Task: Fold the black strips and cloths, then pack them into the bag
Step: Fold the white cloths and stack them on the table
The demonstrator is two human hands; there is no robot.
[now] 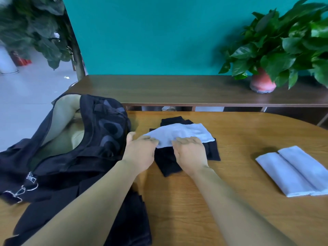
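A folded white cloth [184,133] lies on top of a stack of folded black cloths [213,151] in the middle of the wooden table [230,219]. My left hand [140,153] and my right hand [190,153] lie side by side on the near edge of the white cloth, fingers fairly straight and pressing down on it. The open black bag [99,139] with a beige lining sits at the left, its mouth facing the stack. More black fabric [131,219] lies under my left forearm near the table's front.
Two folded white cloths [294,173] lie side by side at the right of the table. A dark wooden shelf [177,89] runs behind, with a potted plant [262,82] in a red pot on its right end, against a teal wall.
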